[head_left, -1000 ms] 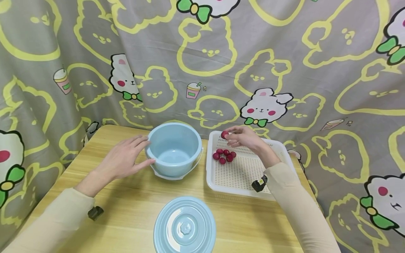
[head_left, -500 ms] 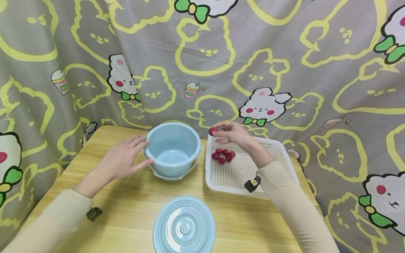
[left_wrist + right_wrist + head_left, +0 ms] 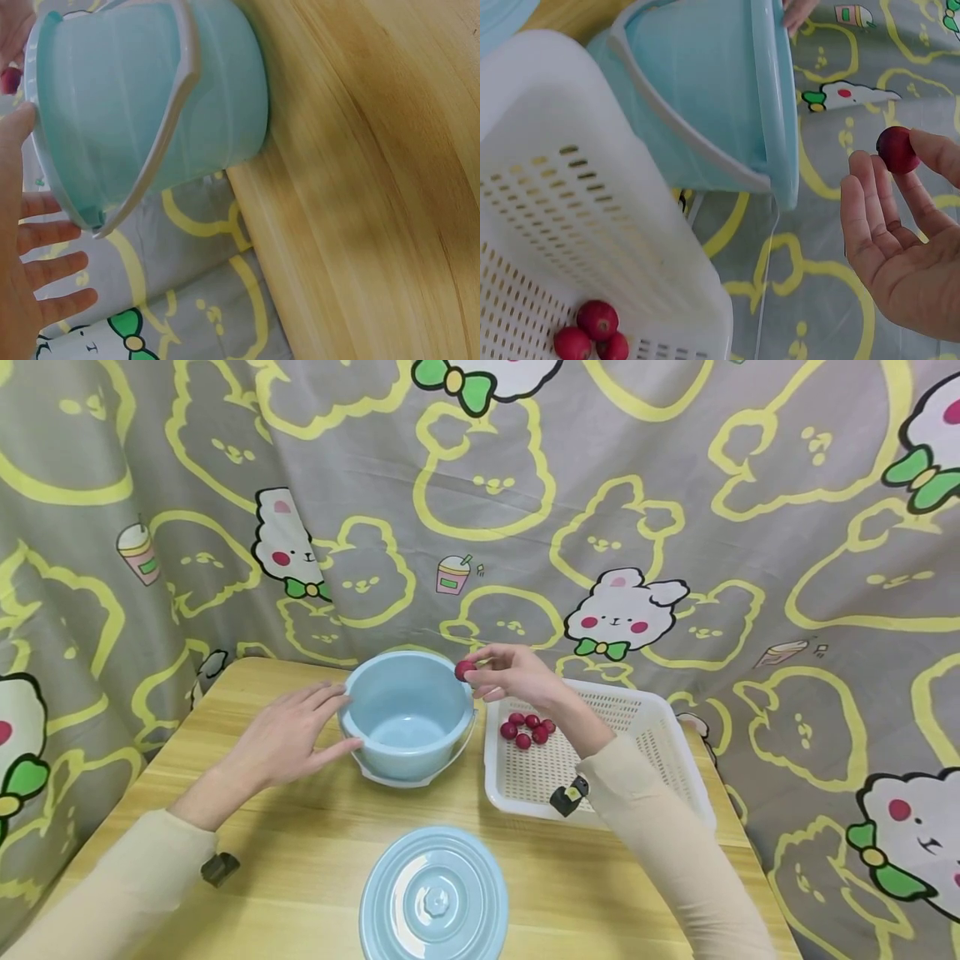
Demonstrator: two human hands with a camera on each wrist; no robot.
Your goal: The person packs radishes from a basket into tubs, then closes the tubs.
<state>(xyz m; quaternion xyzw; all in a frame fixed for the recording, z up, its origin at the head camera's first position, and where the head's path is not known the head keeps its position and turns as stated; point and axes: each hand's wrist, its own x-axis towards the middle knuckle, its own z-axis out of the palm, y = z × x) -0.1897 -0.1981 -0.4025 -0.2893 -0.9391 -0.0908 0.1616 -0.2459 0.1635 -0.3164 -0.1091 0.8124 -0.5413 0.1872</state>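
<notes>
My right hand [image 3: 525, 677] pinches a small round dark-red fruit [image 3: 464, 670] between thumb and fingertips, right at the right rim of a light-blue bucket [image 3: 405, 766]. In the right wrist view that fruit [image 3: 897, 149] sits at the thumb tip, the other fingers spread beneath. My left hand [image 3: 288, 735] is at the bucket's left side, its thumb at the rim. The left wrist view shows its fingers [image 3: 56, 266] extended, not curled round the bucket [image 3: 112, 97]. Several more red fruits [image 3: 523, 741] lie in a white perforated basket [image 3: 517, 806] to the right.
A light-blue round lid [image 3: 435, 902] with a knob lies on the wooden table [image 3: 300, 885] in front of the bucket. The bucket's pale handle [image 3: 169, 124] hangs down along its side. A printed grey curtain [image 3: 495, 460] hangs close behind the table.
My right hand has moved left with the red fruit, from above the basket's far left corner to the bucket's right rim. My left hand has stayed by the bucket.
</notes>
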